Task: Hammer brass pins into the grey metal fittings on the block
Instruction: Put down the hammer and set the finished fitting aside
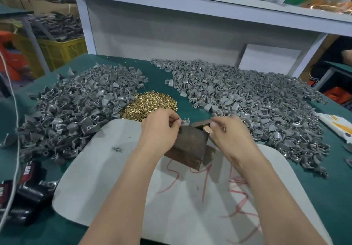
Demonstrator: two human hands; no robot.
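Our left fingertips (176, 120) pinch a grey fitting (185, 121) on the far top edge of the block (190, 145). A brass pin (184, 119) seems to stand in it, though it is too small to be sure. The left hand (159, 130) lies over the block's left side. At the block's right edge our right hand (228, 132) is clenched round a small hammer (206, 130), its copper-coloured head just beside the fitting. We judge this the seating step: pin placed, blow not yet struck. The next move calls for a steady fitting, fingers kept clear and a short square tap. Beyond the block lies the brass pin heap (150, 103), flanked by a left pile (76, 107) and a right pile (247, 101) of fittings, and a white board (123, 168) lies beneath the block
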